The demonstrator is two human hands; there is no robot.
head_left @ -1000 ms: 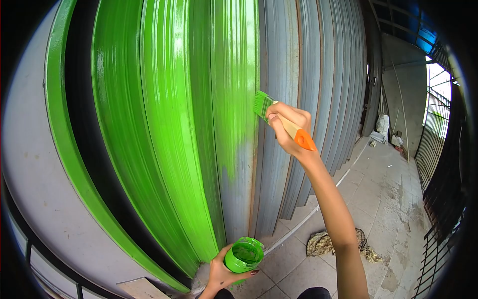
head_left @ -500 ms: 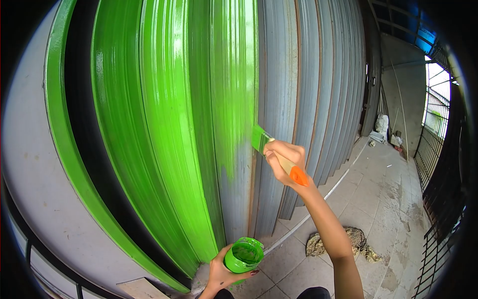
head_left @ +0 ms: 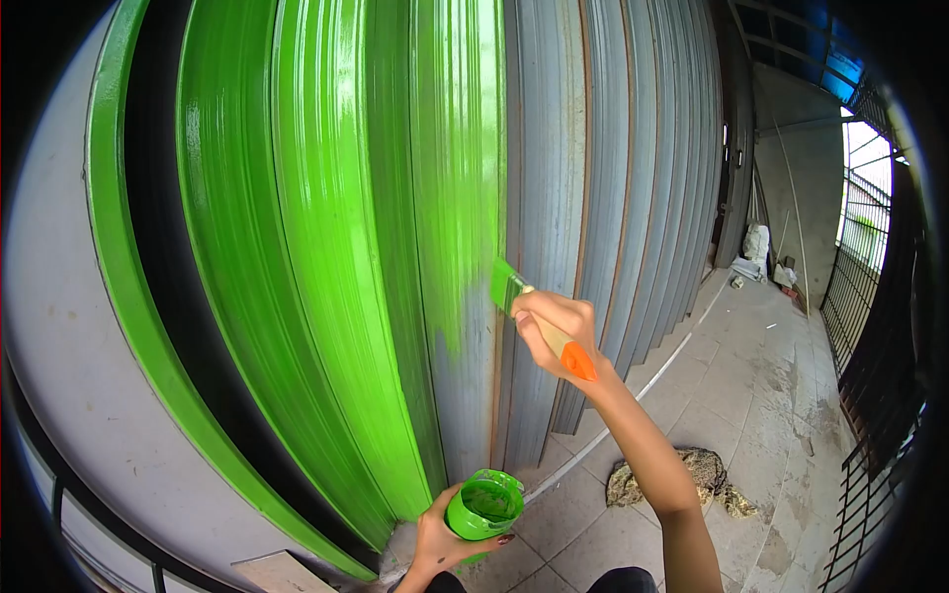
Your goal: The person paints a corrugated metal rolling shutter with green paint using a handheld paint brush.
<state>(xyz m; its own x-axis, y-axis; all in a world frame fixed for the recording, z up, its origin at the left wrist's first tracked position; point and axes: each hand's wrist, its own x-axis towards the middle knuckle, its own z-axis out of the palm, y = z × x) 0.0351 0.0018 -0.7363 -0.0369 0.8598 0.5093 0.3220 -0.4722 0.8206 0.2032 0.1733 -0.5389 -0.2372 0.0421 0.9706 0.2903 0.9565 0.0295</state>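
Observation:
My right hand [head_left: 559, 331] is closed round the wooden handle of a paintbrush [head_left: 576, 363] with an orange end. The green bristles touch the folded metal shutter [head_left: 549, 178] at the edge between green paint and bare grey metal. Low in the view, my left hand [head_left: 445, 542] is wrapped round a small cup of green paint [head_left: 491, 504]. Wet green paint [head_left: 326, 198] covers the left panels of the shutter, and its lower edge is ragged on the panel beside the brush.
A crumpled patterned cloth [head_left: 697, 474] lies on the tiled floor [head_left: 732, 395]. A pale floor rail [head_left: 633, 400] runs along the shutter's foot. White bags [head_left: 756, 247] stand at the far end, and a barred gate [head_left: 850, 296] is on the right.
My right hand and the brush have moved slightly left and down along the panel. My left hand and the cup have hardly moved.

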